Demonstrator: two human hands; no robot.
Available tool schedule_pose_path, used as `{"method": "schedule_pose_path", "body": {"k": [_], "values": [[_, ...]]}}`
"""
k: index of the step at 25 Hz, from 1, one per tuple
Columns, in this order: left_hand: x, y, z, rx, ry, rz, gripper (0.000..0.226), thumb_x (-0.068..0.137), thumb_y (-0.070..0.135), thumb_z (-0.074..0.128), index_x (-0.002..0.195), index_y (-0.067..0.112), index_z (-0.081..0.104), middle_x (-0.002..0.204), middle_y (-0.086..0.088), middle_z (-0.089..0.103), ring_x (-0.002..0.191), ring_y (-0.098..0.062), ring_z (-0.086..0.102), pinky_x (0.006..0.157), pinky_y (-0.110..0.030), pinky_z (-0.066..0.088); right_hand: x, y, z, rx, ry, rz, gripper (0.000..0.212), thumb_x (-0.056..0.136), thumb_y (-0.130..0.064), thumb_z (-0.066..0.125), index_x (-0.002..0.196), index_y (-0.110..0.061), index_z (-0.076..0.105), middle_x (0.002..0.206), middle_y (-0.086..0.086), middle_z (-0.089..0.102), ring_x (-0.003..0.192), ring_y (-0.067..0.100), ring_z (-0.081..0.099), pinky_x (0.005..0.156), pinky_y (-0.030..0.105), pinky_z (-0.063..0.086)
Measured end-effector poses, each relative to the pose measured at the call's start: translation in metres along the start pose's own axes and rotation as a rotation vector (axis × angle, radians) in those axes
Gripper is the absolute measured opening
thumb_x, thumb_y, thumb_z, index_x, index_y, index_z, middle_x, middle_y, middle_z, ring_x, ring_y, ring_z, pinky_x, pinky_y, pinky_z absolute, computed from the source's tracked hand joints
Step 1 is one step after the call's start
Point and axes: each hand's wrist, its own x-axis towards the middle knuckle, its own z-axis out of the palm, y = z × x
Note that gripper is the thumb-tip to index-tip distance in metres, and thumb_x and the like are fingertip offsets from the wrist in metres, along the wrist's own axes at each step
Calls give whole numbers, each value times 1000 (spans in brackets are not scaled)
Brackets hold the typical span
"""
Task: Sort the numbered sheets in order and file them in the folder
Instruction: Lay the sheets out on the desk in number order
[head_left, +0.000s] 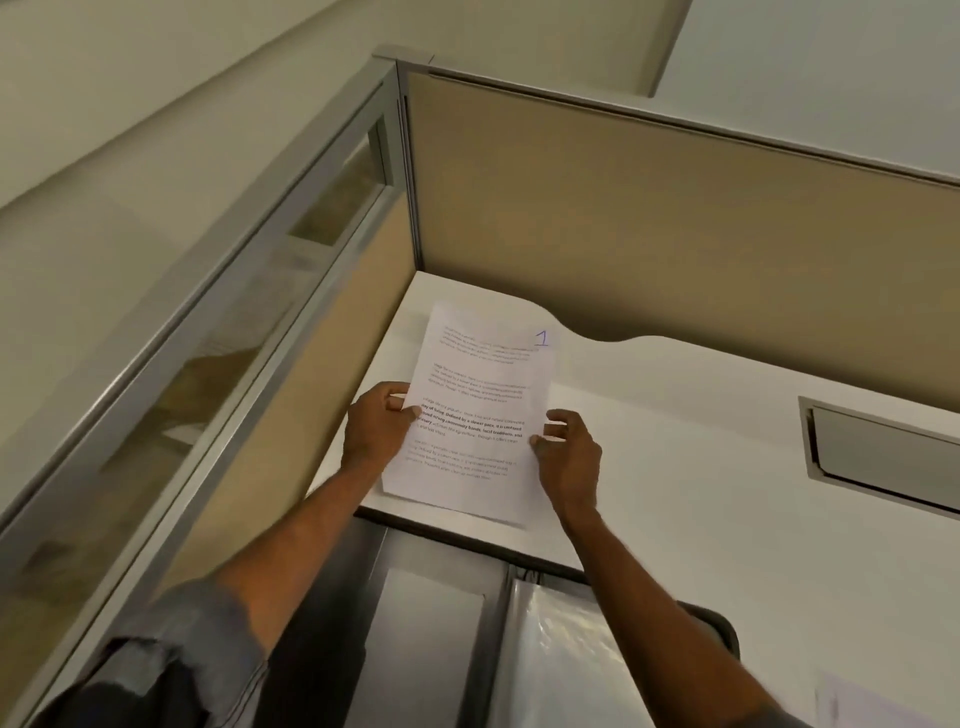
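- We see a printed sheet (475, 410) held up over the near left corner of a white desk (727, 415), with its lower edge reaching the desk's front lip.
- Whether the sheet touches the desk, or whether more sheets lie behind it, we cannot tell.
- A handwritten blue 1 (541, 338) sits in the sheet's top right corner. Below it run 4 blocks of print, too blurred for us to read.
- The left hand (382, 426) grips the sheet's left edge, with the thumb laid on the front and the fingers curled round behind.
- The right hand (569, 457) pinches the right edge lower down. The thumb tip presses the paper and the other fingers are curled just beside the edge.
- Both forearms reach up from the bottom of the view, and a rolled grey cuff (197, 639) shows on the left one.
- Tan partition panels (623, 218) close the desk at the back, and a side panel with a glass strip (260, 291) closes it on the left.
- A grey recessed flap (883, 457) is set into the desk, well apart to the right of the sheet.
- Below the desk's front edge, between the arms, we see a clear plastic sleeve (561, 654), glossy and creased.
- Another paper (852, 699) lies at the bottom right corner, its markings too faint to make out.
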Motion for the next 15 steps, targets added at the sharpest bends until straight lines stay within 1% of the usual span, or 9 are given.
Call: {"method": "schedule_pose_path", "body": {"k": [1,2,4,5,7,9,11,13,15], "values": [[7,-4,1,40,25,16,35,89,11,77,121,17,65,104,2,70,104,-26,69,80,-30,55,3,-1,11,-76,-4,-66,48,94,-12,70,139,-14,53,136,8,60,127,29,58,100,32,49],[13,-9,3,103,61,62,45,88,9,78,130,14,60,114,-1,66,113,-27,64,87,-29,53,8,0,22,-182,-29,-147,58,94,-15,70,147,-14,46,154,9,45,141,28,43,113,36,40],[14,-22,9,285,117,213,64,89,12,77,146,12,47,142,-8,53,134,-29,46,109,-38,43,12,3,41,-397,-161,-279,71,95,-23,70,156,-16,35,169,8,18,155,25,15,126,40,20],[14,-29,13,355,106,293,68,91,16,75,150,13,43,150,-9,46,140,-28,39,114,-43,38,12,5,50,-489,-240,-317,72,96,-29,68,157,-17,32,170,8,11,157,26,9,128,42,16],[12,-45,24,445,-5,414,65,97,26,68,154,14,40,160,-7,39,149,-26,31,120,-44,31,13,8,64,-597,-323,-352,71,100,-42,61,159,-19,28,171,7,5,158,28,3,129,43,9],[12,-59,33,578,-92,471,65,104,41,52,159,14,31,167,-3,22,156,-22,15,127,-39,13,15,8,76,-622,-315,-380,72,101,-49,53,161,-22,23,171,5,1,158,26,0,127,40,3],[19,-69,35,747,-106,518,69,106,52,29,162,15,16,169,0,6,157,-20,-2,126,-36,-2,19,7,84,-660,-294,-389,73,102,-53,50,162,-24,19,171,4,-2,158,25,-2,124,36,0],[24,-74,34,891,-125,536,72,104,56,11,163,15,5,170,-3,-4,157,-23,-10,127,-40,-5,20,8,88,-706,-294,-371,74,102,-56,47,162,-26,16,171,3,-5,158,24,-4,123,35,-2],[26,-74,32,947,-131,548,73,103,57,4,162,14,2,170,-6,-6,157,-24,-11,128,-44,-3,20,9,89,-738,-312,-361,74,103,-58,43,163,-27,12,171,3,-8,158,24,-8,125,38,-2]]}}
